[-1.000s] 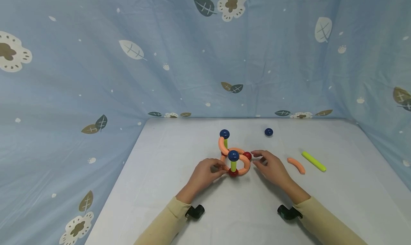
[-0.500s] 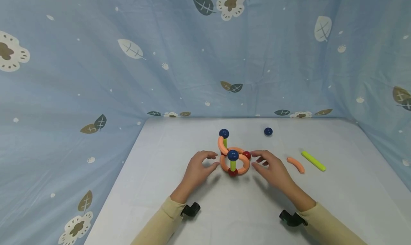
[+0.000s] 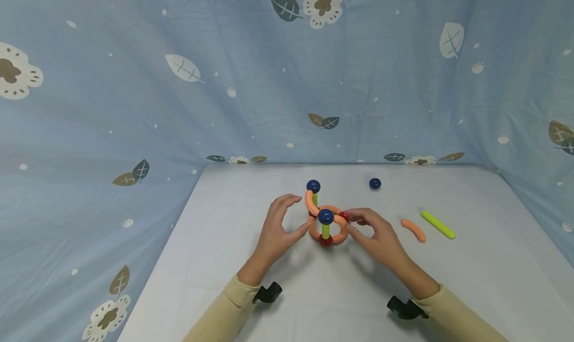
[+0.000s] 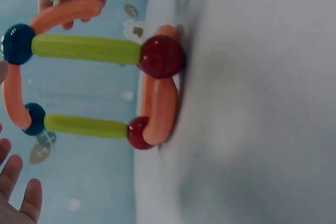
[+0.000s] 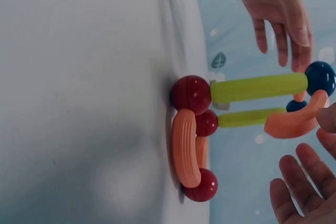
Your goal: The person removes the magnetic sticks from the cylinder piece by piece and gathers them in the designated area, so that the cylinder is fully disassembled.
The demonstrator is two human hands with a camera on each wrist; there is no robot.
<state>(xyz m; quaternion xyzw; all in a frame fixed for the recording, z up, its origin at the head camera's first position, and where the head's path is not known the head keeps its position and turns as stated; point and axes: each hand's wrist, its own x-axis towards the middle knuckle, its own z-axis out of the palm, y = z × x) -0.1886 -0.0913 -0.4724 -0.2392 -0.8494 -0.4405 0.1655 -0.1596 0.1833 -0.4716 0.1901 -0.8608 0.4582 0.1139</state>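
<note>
In the head view, a magnetic-looking build stands on the table: red balls and orange curved pieces form its base, and two green rods rise to blue balls. One orange curve links the blue balls; another extends from the nearer blue ball with one end free. My left hand is spread at the build's left side, holding nothing. On the right side my right hand has fingers apart, thumb at the orange curve; whether it touches is unclear.
On the white table, a loose blue ball lies at the back. A loose orange curved piece and a green rod lie right of my right hand. A patterned blue cloth hangs behind.
My left hand has let go of the base near the front red ball, moved left and spread wider. My right hand has moved slightly left, closer to the build.
</note>
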